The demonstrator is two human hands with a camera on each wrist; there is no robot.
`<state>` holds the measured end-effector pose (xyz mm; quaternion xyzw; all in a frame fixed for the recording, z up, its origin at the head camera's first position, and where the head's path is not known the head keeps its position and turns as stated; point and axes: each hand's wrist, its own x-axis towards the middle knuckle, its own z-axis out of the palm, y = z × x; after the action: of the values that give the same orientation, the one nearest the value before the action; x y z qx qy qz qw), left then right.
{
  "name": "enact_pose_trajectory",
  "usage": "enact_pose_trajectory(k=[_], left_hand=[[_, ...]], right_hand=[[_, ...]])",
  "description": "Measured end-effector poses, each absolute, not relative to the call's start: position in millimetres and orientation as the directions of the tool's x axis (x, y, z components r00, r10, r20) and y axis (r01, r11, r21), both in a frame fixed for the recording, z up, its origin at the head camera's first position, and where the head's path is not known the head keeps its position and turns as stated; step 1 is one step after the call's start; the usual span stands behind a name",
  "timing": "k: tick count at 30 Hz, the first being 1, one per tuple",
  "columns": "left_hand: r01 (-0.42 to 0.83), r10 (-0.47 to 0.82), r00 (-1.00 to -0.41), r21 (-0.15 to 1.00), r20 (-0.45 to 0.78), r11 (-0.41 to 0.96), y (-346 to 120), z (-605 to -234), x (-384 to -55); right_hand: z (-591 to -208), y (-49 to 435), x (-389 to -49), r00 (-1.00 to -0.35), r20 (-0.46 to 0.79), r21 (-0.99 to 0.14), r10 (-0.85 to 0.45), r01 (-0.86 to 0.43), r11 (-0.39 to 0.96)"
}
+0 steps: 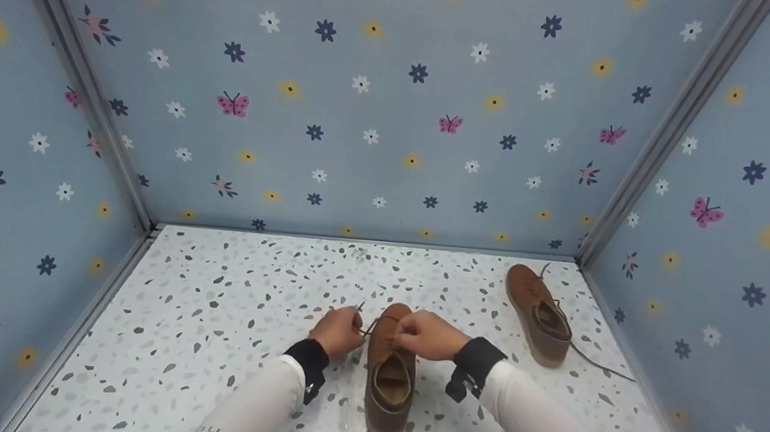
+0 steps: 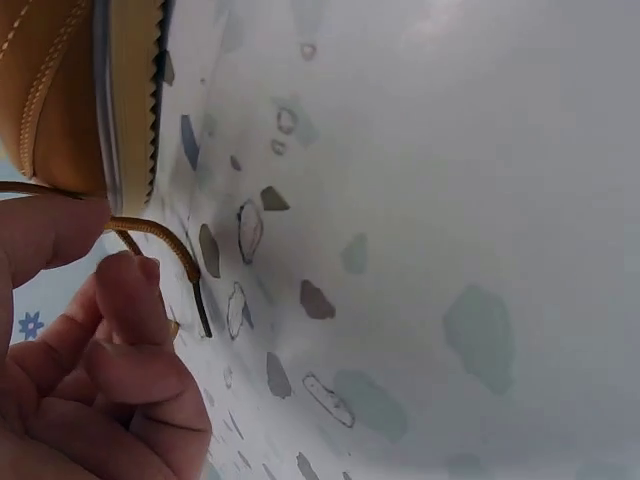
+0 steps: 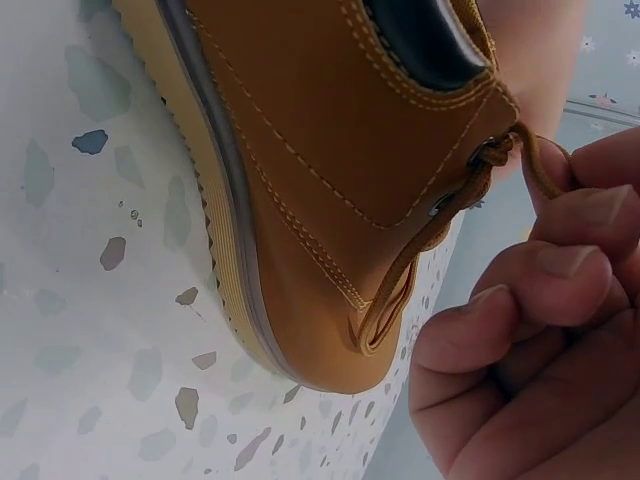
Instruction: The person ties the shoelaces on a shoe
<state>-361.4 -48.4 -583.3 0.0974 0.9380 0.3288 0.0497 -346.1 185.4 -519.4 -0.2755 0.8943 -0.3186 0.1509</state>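
Observation:
A brown lace-up shoe (image 1: 377, 359) stands on the speckled surface between my hands, its toe pointing away from me. On its left side, my left hand (image 1: 338, 332) pinches a brown shoelace (image 2: 150, 228) between thumb and forefinger; the lace's dark tip hangs free past the fingers. My right hand (image 1: 434, 336) is over the shoe's lacing from the right. In the right wrist view, its thumb and forefinger pinch a lace (image 3: 533, 165) by the top eyelet, where the lace crosses itself. A loop of lace hangs down along the shoe's front.
A matching brown shoe (image 1: 523, 289) stands at the right, with a long loose lace (image 1: 600, 365) trailing toward the right wall (image 1: 731, 271). Blue flowered panels enclose the back and both sides. White speckled surface (image 1: 226, 313) stretches to the left of my hands.

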Motion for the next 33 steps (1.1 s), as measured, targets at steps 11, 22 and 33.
enact_pose_trajectory(k=[11, 22, 33], left_hand=[[0.138, 0.175, -0.985, 0.647, 0.007, 0.75, -46, -592, -363], [0.144, 0.245, -0.969, 0.73, -0.033, 0.669, -57, -577, -356], [0.173, 0.275, -0.961, 0.74, -0.017, 0.65, -65, -567, -352]], right_hand=[[-519, 184, -344, -0.812, -0.081, -0.657, -0.579, -0.393, 0.644], [-521, 185, -344, -0.806, -0.115, -0.662, -0.581, -0.373, 0.65], [-520, 182, -345, -0.824, -0.086, -0.649, -0.56, -0.38, 0.659]])
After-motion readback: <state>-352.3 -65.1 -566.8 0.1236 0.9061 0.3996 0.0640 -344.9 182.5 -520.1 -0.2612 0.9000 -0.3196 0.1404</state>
